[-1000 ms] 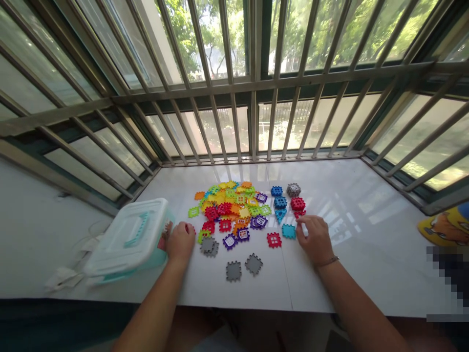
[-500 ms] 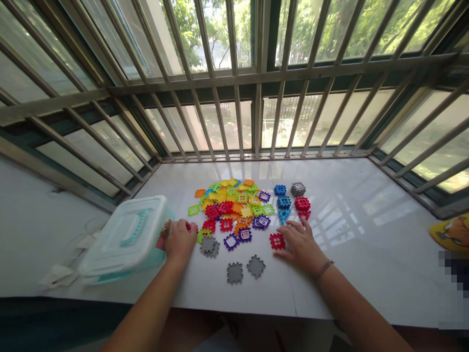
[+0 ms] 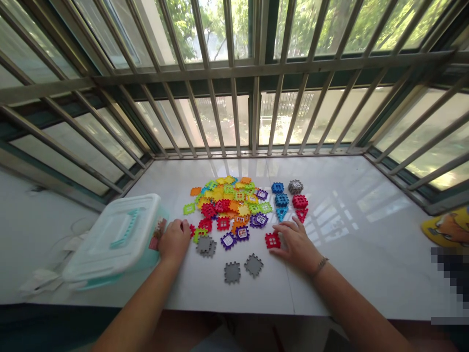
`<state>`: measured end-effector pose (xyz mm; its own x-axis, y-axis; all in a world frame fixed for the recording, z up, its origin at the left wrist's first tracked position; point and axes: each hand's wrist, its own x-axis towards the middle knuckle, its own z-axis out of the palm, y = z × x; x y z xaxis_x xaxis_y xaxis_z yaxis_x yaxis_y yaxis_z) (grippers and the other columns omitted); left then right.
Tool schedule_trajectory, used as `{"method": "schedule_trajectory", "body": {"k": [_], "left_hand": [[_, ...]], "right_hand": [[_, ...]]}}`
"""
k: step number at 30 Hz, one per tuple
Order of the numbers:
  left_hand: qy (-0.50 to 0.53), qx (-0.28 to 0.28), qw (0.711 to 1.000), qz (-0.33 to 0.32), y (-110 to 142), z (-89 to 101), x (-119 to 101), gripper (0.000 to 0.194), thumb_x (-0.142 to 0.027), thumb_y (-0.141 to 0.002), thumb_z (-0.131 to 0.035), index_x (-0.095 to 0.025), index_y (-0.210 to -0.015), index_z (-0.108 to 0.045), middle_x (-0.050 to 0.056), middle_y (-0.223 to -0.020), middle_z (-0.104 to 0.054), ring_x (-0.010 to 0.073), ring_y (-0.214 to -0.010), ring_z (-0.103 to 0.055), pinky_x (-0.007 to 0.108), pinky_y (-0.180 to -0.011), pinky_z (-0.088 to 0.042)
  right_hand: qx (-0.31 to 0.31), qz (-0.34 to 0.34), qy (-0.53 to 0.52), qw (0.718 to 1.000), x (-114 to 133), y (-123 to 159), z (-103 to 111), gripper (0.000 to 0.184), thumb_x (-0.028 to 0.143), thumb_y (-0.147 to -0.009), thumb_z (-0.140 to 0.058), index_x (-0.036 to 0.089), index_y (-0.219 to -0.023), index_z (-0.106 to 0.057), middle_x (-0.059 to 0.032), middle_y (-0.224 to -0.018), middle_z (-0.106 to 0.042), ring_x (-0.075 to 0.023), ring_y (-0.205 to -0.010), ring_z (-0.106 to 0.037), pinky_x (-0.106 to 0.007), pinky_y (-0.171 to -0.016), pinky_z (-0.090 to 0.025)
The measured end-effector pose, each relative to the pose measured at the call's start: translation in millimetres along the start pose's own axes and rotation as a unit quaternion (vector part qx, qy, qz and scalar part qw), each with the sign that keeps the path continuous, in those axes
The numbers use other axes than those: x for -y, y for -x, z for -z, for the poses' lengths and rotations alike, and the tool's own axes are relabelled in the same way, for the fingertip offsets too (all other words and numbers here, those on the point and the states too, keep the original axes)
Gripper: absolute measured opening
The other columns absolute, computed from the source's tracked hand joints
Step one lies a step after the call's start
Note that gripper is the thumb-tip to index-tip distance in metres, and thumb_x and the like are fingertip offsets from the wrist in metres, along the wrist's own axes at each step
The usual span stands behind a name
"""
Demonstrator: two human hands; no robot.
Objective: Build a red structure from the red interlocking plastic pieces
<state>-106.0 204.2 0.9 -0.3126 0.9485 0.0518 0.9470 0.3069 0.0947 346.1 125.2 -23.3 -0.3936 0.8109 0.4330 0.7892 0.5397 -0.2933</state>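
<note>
My left hand [image 3: 175,240] rests on the white sill [image 3: 366,234] beside the plastic box, fingers curled, with a red tile [image 3: 191,230] at its fingertips. My right hand [image 3: 296,240] lies flat with fingers spread, its thumb touching a red window tile [image 3: 272,240]. A pile of coloured interlocking tiles [image 3: 230,205] lies just beyond both hands. Three grey tiles [image 3: 232,272] sit in front of the pile, between my forearms. To the right of the pile stand blue tiles [image 3: 281,200], red tiles [image 3: 299,201] and a grey one [image 3: 295,186].
A clear plastic box with a teal-handled lid [image 3: 117,234] stands at the left. Metal window bars [image 3: 252,122] close off the back and both sides. A yellow printed object [image 3: 445,227] lies at the far right edge; crumpled paper [image 3: 36,281] lies at the far left.
My right hand has slid left from beside the teal tile to the red window tile, and the teal tile is now out of sight under it. My left hand has stayed put.
</note>
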Motion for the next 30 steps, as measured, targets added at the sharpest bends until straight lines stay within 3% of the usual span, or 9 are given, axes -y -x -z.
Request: {"method": "schedule_trajectory", "body": {"k": [6, 11, 16, 23, 30], "left_hand": [[-0.010, -0.005, 1.000, -0.001, -0.2, -3.3, 0.4, 0.050, -0.044, -0.113, -0.028, -0.021, -0.110, -0.072, 0.017, -0.120, -0.077, 0.0329, -0.101, -0.072, 0.042, -0.078, -0.049], [-0.021, -0.019, 0.999, -0.017, -0.7, -5.8, 1.8, 0.051, -0.045, -0.112, -0.029, -0.021, -0.108, -0.073, 0.018, -0.116, -0.077, 0.0332, -0.099, -0.071, 0.042, -0.078, -0.049], [-0.016, -0.016, 1.000, -0.013, -0.9, -5.0, 1.7, 0.051, -0.046, -0.112, -0.031, -0.020, -0.108, -0.075, 0.018, -0.115, -0.078, 0.0338, -0.098, -0.071, 0.042, -0.077, -0.048], [-0.008, -0.012, 1.000, -0.008, -0.6, -4.9, 0.0, 0.051, -0.045, -0.111, -0.031, -0.020, -0.111, -0.076, 0.019, -0.118, -0.077, 0.0349, -0.099, -0.071, 0.043, -0.079, -0.050], [0.000, -0.009, 1.000, 0.003, 2.0, 0.7, -3.1, 0.047, -0.046, -0.109, -0.035, -0.021, -0.108, -0.075, 0.018, -0.118, -0.078, 0.0349, -0.098, -0.072, 0.044, -0.080, -0.051]], "right_hand": [[-0.003, 0.007, -0.015, 1.000, 0.8, -1.8, 2.9, 0.076, 0.046, -0.089, -0.093, 0.026, -0.153, -0.058, -0.0125, -0.133, -0.076, -0.0363, -0.130, -0.069, -0.068, -0.129, -0.040], [0.004, 0.001, -0.025, 1.000, 2.9, -3.3, 6.8, 0.077, 0.045, -0.089, -0.093, 0.027, -0.155, -0.057, -0.0126, -0.133, -0.076, -0.0367, -0.131, -0.068, -0.068, -0.127, -0.043], [0.012, -0.010, -0.026, 1.000, 6.8, -3.4, 7.1, 0.080, 0.040, -0.089, -0.090, 0.029, -0.160, -0.054, -0.0123, -0.133, -0.076, -0.0372, -0.132, -0.068, -0.070, -0.129, -0.040], [0.022, -0.028, -0.044, 0.998, 10.3, -4.8, 5.3, 0.096, 0.046, -0.086, -0.094, 0.027, -0.165, -0.044, -0.0127, -0.133, -0.077, -0.0391, -0.138, -0.065, -0.075, -0.131, -0.032], [0.013, -0.043, -0.059, 0.997, 14.2, -6.8, 1.5, 0.097, 0.036, -0.087, -0.090, 0.027, -0.168, -0.038, -0.0109, -0.126, -0.079, -0.0383, -0.136, -0.066, -0.076, -0.132, -0.030]]}}
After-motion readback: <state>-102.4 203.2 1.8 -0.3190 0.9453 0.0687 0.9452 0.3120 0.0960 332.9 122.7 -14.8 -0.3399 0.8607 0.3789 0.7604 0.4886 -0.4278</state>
